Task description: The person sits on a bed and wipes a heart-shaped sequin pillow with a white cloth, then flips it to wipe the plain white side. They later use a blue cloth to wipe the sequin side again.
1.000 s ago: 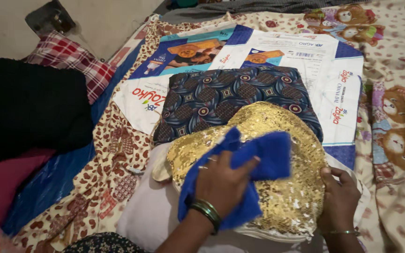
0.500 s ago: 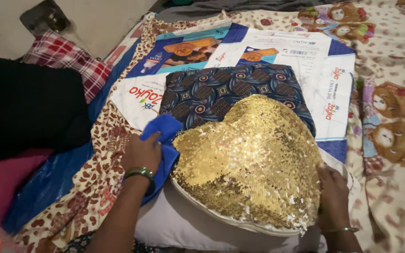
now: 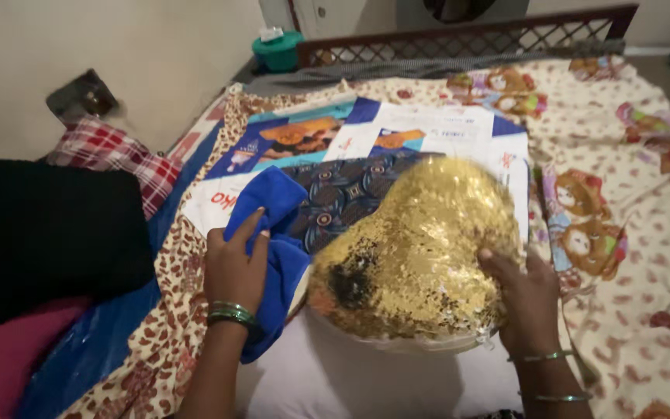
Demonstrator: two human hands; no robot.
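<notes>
- Cushion point(image 3: 416, 252), gold-sequinned and heart-shaped, sat at lower centre of the head view, tilted up on its edge over white bedding point(image 3: 350, 380), its wide lobes toward the upper right and its point toward the lower left.
- Right hand point(image 3: 527, 299) lay at the cushion's lower right edge, fingers spread and cupped over the rim, touching it and propping it.
- Left hand point(image 3: 234, 268) sat just left of the cushion, closed around a bunched blue cloth point(image 3: 277, 248); the cloth hung down past the wrist and touched the cushion's left edge.
- Both hands flanked the cushion, one on each side; a dark patch of flipped sequins showed on the cushion's side nearest the left hand.
- Behind it lay a patterned dark blue fabric point(image 3: 343, 194) on a printed sack point(image 3: 428, 128); a black cushion point(image 3: 56, 233) rested at far left.
- Against half a second earlier: the cushion had lifted from lying flat to tilted, the dark patch was new, and the cloth hand stayed at the left side.
</notes>
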